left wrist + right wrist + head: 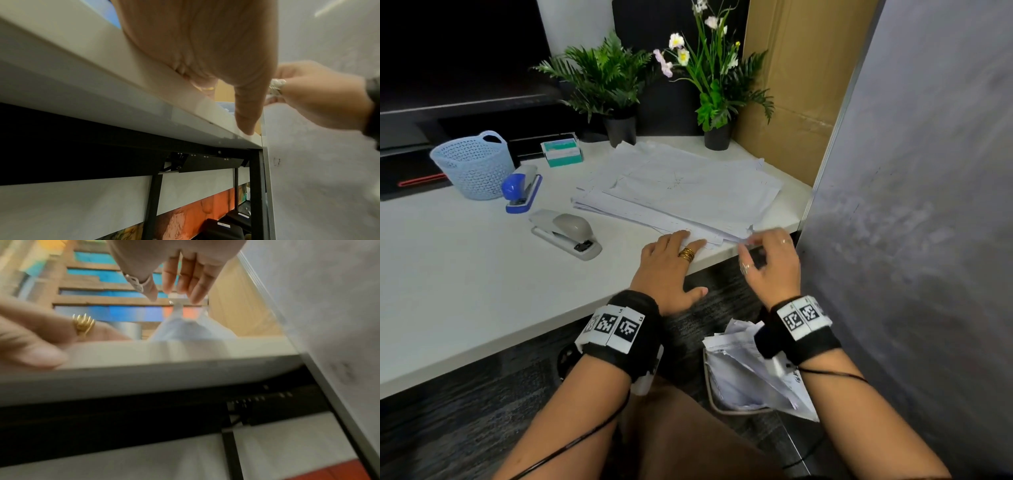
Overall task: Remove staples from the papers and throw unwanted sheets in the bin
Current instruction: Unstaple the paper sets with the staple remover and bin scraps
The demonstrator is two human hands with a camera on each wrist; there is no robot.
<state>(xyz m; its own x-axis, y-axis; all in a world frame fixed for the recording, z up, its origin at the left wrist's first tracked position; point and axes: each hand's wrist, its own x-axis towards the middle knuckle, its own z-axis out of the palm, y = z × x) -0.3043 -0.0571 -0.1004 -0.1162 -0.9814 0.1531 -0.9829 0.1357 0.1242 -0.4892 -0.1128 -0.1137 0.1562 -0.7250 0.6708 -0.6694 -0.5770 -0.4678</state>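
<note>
Head view: left hand (671, 270) flat on papers (688, 185); right hand (774, 263) pinching corner.

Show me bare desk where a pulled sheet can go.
Free: the white desk left of the left hand, in front of the grey stapler. Crowded: the paper stack fills the right corner; basket, blue stapler and box line the back.

Head view evenly lit, sharp centrally, wide-angle bending at the edges. Left wrist view soft up close; right wrist view heavily motion-blurred, with dark shadow under the desk (185, 374).
</note>
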